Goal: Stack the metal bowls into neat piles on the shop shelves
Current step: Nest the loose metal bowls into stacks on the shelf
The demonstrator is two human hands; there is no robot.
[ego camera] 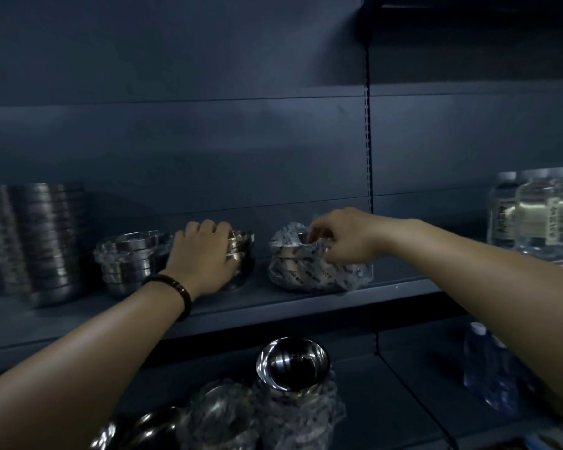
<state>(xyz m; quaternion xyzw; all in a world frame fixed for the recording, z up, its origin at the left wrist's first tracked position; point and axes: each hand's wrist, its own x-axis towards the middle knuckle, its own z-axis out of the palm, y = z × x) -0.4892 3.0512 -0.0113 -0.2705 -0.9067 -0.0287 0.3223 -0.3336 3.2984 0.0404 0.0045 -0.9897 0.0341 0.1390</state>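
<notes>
Two hands: I see both on the upper shelf [273, 306], well apart, each on its own pile.
Left hand [205, 254]: fingers curl over the rim and side of the bare stack [241, 258] of metal bowls. I read this as a closed hold on the stack.
Bare stack: upright on the shelf, directly under the left-hand grip, partly covered by the palm.
Right hand [342, 238]: fingertips pinch the plastic wrap [309, 277] at its upper edge. The grip is closed on film. I cannot tell whether it also touches metal.
Wrapped stack [293, 254]: bowls inside that wrap, just below and left of the right-hand pinch, standing apart from the bare stack.
Short wrapped pile [127, 258]: just beside the left-hand grip, on its outer side.
Tall pile [43, 241]: further out from the left-hand grip, blurred.
Bracelet [176, 287]: dark beads on the left wrist, behind the grip.
Lower shelf [387, 401]: below both grips.
Open bowl [293, 362]: on the lower shelf, tilted toward me, on top of a wrapped lower pile [293, 414].
Further wrapped bowls [221, 414]: just beside that lower pile.
Water bottles [533, 216]: outward of the right-hand grip, beyond the forearm.
</notes>
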